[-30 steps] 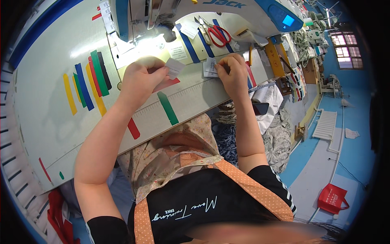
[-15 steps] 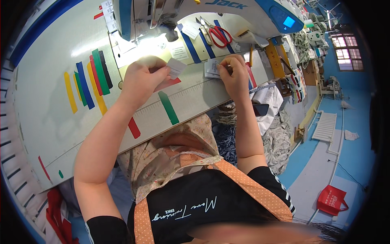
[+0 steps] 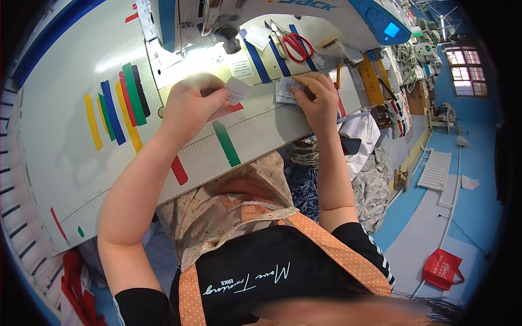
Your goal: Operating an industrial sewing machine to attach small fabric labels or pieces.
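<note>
Pinched between the thumb and fingers of my left hand (image 3: 197, 104) is a small white fabric label (image 3: 238, 91), raised in front of the sewing machine's needle area. A small pile of white printed labels (image 3: 284, 90) lies on the table to the right. My right hand (image 3: 318, 98) is closed at the pile's right edge, with thumb and fingertips on the labels. How many labels those fingers grip is hidden.
The sewing machine (image 3: 375, 22) spans the far side, its lamp lit. Scissors with red handles (image 3: 296, 48) rest under its arm. Coloured tape strips (image 3: 113, 113) and a ruler scale mark the table (image 3: 65, 179). A phone (image 3: 350, 145) lies on white cloth at the right.
My right hand has shifted slightly right, its fingers a little more stretched over the labels. My left hand holds its label in nearly the same place.
</note>
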Demonstrator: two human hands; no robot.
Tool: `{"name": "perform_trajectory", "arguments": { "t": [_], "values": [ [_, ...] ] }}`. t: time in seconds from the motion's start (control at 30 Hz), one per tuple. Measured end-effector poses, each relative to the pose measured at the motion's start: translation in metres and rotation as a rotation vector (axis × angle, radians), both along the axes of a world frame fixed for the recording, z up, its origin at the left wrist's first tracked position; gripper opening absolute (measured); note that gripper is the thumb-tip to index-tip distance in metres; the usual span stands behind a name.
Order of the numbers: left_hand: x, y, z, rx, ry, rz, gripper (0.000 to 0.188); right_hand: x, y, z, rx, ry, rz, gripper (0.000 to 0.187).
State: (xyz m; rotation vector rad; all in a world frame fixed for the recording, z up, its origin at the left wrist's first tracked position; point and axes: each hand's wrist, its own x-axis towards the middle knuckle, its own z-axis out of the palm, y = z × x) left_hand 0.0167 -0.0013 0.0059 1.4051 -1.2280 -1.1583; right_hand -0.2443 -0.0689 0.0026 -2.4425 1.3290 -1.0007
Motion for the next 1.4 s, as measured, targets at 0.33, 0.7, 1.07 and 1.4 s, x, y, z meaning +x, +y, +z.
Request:
{"name": "perform_trajectory", "arguments": {
  "t": [0.33,0.7,1.07,1.4],
  "values": [
    [-0.001,0.001,0.003,0.02,0.021,-0.004,0.019,0.002,0.003,0.0,-0.252,0.065,0.029,0.019],
    [0.0,0.0,0.002,0.006,0.013,-0.014,0.018,-0.002,0.007,0.002,0.056,-0.148,-0.025,0.013],
    [0.005,0.006,0.004,0.122,0.188,0.053,0.019,0.042,0.029,0.034,0.498,-0.513,0.263,0.015],
    [0.019,0.016,0.012,0.191,0.201,0.045,0.02,0.087,0.033,0.039,0.633,-0.309,0.32,0.01]
  ]
}}
